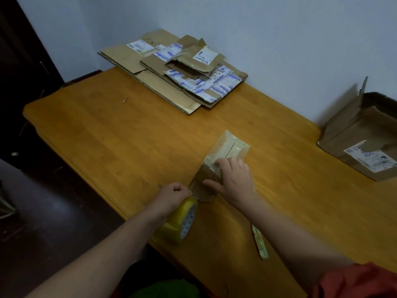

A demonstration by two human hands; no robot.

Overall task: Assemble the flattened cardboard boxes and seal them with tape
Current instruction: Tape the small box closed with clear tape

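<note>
A small, narrow cardboard box (227, 149) lies on the wooden table (129, 136) near the front edge, covered in old glossy tape. My right hand (233, 179) grips its near end, thumb against the side and fingers over the top. My left hand (175, 195) pinches a strip of clear tape at the box's near corner. The yellow tape roll (180, 221) hangs around that wrist. A stack of flattened cardboard boxes (171, 69) with white shipping labels lies at the far side of the table by the wall.
An opened cardboard box (361, 136) with a torn label stands at the right edge against the wall. A pale utility knife (260, 241) lies on the table beside my right forearm. The table's left edge drops to a dark floor.
</note>
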